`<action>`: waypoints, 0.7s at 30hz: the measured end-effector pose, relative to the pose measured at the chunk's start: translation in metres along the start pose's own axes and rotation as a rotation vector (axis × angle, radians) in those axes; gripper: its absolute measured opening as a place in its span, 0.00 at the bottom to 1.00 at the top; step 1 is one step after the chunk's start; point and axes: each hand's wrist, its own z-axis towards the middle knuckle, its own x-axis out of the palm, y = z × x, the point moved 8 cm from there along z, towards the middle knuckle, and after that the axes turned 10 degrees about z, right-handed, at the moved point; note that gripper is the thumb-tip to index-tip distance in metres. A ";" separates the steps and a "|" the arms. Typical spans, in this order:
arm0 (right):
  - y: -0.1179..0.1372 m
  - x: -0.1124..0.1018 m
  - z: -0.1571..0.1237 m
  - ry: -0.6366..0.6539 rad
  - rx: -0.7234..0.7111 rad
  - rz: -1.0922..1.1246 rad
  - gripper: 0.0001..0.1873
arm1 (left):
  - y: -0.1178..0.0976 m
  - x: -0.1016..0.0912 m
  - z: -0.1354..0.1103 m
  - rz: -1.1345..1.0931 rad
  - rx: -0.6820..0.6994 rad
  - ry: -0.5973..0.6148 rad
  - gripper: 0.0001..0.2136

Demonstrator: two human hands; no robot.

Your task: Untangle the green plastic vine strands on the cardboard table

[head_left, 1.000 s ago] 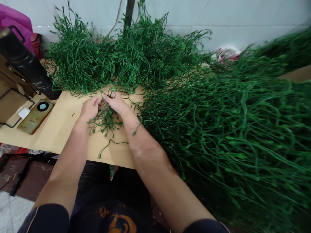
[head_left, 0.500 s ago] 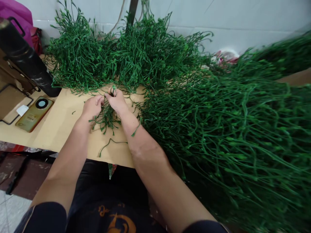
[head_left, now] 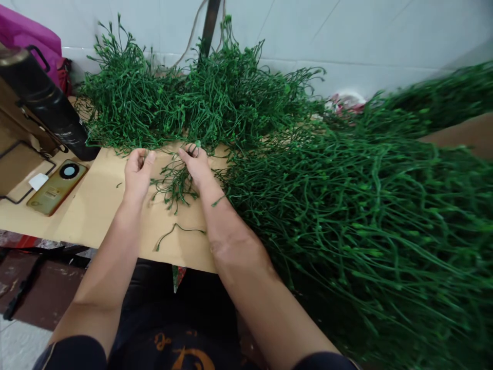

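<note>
Head view looks down on a long sweep of green plastic stems (head_left: 365, 205) that fills the right half of the scene, lying across the table and spilling over its near edge beside the person's right forearm. Behind the hands, against the white tiled wall (head_left: 365, 36), a tangled heap of shorter green sprigs (head_left: 173, 103) is piled along the back of the table. The tan tabletop (head_left: 96, 210) shows bare between this heap and the near edge. At the far left a black cylindrical flask (head_left: 50, 108) leans at a tilt, with a pink bag (head_left: 26, 38) behind it and a gold-coloured phone (head_left: 54, 187) lying flat, back up, just in front of its base. The right hand (head_left: 198, 167) rests at the front edge of the heap, its fingertips (head_left: 192, 151) pinched together on the upper end of a small sprig (head_left: 173, 182); the sprig's thin branches fan out toward the person and lie on the tabletop between the two hands. The left hand (head_left: 137, 172) sits just to the left of the sprig, clear of it, with fingers loosely curled and parted and nothing visibly held in them. One loose green strand (head_left: 175, 231) lies alone on the tabletop nearer the person, between the two forearms, apart from the sprig.
</note>
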 end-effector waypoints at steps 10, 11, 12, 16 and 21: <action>0.004 0.040 -0.016 0.289 -0.028 -0.050 0.16 | 0.021 0.027 0.001 0.258 -0.009 0.212 0.09; 0.004 0.041 -0.016 0.278 -0.026 -0.054 0.17 | 0.020 0.027 0.002 0.290 -0.002 0.220 0.09; 0.003 0.041 -0.016 0.250 -0.025 -0.062 0.17 | 0.018 0.026 0.002 0.325 0.006 0.229 0.10; 0.000 0.038 -0.012 0.078 -0.025 -0.084 0.17 | -0.002 0.020 -0.001 0.501 0.079 0.216 0.11; -0.008 0.001 0.003 -0.237 0.041 -0.028 0.11 | -0.037 0.025 -0.036 0.530 0.297 0.296 0.09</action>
